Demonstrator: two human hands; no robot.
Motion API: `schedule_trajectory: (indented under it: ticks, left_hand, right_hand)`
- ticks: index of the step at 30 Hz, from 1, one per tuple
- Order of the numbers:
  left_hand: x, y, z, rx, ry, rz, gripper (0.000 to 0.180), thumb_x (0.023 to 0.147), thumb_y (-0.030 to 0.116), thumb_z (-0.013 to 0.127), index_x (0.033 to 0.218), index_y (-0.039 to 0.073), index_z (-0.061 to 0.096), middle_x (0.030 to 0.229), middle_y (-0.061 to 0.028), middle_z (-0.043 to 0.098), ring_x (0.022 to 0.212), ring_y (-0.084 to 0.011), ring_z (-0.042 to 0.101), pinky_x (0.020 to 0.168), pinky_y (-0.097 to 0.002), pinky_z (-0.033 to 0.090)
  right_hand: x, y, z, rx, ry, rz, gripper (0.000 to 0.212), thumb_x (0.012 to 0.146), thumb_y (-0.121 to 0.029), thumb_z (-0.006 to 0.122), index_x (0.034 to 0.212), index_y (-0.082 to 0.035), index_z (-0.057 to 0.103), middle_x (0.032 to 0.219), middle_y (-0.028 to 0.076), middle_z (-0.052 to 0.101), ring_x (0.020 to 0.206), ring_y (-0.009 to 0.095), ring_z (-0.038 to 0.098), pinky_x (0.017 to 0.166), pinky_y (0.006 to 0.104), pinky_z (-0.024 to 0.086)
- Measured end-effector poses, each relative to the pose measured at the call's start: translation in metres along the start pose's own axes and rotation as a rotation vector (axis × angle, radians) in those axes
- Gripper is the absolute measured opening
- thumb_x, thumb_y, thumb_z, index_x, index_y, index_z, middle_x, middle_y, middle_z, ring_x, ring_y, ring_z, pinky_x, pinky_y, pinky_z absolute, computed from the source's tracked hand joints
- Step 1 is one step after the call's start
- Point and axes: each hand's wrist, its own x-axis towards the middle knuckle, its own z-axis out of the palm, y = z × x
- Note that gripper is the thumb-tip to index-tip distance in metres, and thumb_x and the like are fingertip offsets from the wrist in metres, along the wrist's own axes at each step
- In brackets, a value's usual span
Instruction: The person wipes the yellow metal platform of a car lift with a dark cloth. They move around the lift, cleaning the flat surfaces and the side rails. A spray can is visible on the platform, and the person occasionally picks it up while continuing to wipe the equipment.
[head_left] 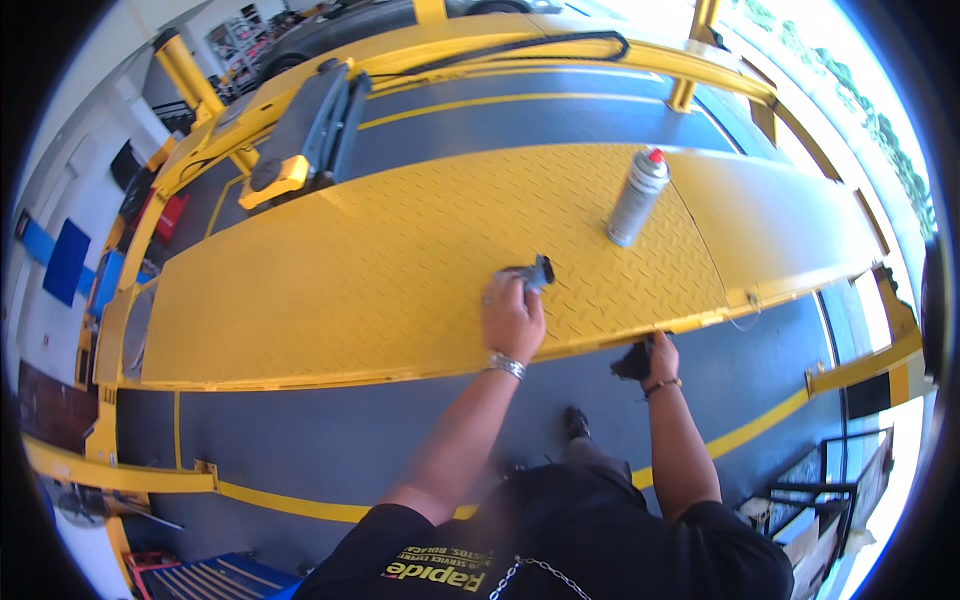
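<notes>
My left hand (513,318) reaches over the yellow diamond-plate runway (350,270) of a car lift. Its fingers are closed round a small grey and black part (538,273), which looks like a sensor or connector; its exact kind is unclear. By the near edge of the runway, my right hand (660,362) grips a crumpled black cloth (632,361) that hangs just off the edge. A silver spray can (638,198) with a red nozzle stands upright on the runway, beyond and to the right of my left hand.
A second yellow runway (480,55) with a black cable lies across the gap, beside a grey jack beam (312,130). Yellow posts (190,75) rise at the corners. A black metal rack (840,480) stands at lower right, a blue tool chest (215,578) at lower left.
</notes>
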Motion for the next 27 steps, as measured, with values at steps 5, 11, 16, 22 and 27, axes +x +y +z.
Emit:
schedule_trajectory:
  ticks: [5,11,16,22,27]
  left_hand:
    - [-0.001,-0.011,0.005,0.095,-0.015,-0.012,0.020,0.092,0.017,0.062,0.102,0.001,0.068,0.118,-0.0153,0.066,0.113,-0.0370,0.059,0.097,-0.0494,0.048]
    - [-0.003,-0.015,0.006,-0.005,0.002,-0.010,0.020,0.092,0.015,0.062,0.102,-0.001,0.068,0.119,-0.0161,0.066,0.112,-0.0376,0.059,0.096,-0.0500,0.048]
    - [-0.004,-0.013,0.002,0.064,0.001,0.015,0.021,0.094,0.015,0.061,0.104,-0.002,0.068,0.118,-0.0168,0.068,0.113,-0.0371,0.060,0.097,-0.0498,0.048]
    - [-0.005,-0.010,-0.002,0.158,-0.023,-0.056,0.023,0.096,0.016,0.058,0.107,-0.002,0.068,0.119,-0.0169,0.068,0.113,-0.0370,0.060,0.096,-0.0487,0.049]
    - [-0.003,-0.009,-0.005,0.142,-0.006,-0.104,0.025,0.098,0.017,0.058,0.111,-0.002,0.067,0.115,-0.0180,0.069,0.111,-0.0361,0.061,0.094,-0.0465,0.049]
  right_hand:
    - [-0.072,0.053,0.071,-0.112,-0.040,0.082,0.032,0.093,-0.023,0.064,0.116,0.000,0.060,0.092,0.008,0.067,0.077,0.019,0.064,0.068,0.0350,0.054]
    - [-0.123,0.034,0.068,-0.070,-0.037,0.138,0.023,0.094,-0.014,0.059,0.111,0.001,0.063,0.095,0.008,0.066,0.083,0.018,0.062,0.075,0.0327,0.051]
    - [-0.055,-0.001,-0.046,-0.400,-0.014,-0.578,0.019,0.094,-0.003,0.055,0.109,-0.001,0.066,0.105,0.012,0.067,0.091,0.025,0.065,0.080,0.0344,0.052]
    - [0.013,-0.076,-0.102,-1.259,-0.164,-1.443,0.032,0.083,-0.005,0.062,0.115,-0.002,0.067,0.123,0.014,0.061,0.112,0.034,0.061,0.099,0.0452,0.051]
    - [0.044,-0.060,-0.107,-1.327,-0.189,-1.520,0.042,0.074,-0.014,0.067,0.115,-0.002,0.066,0.120,0.015,0.059,0.116,0.036,0.058,0.100,0.0487,0.050]
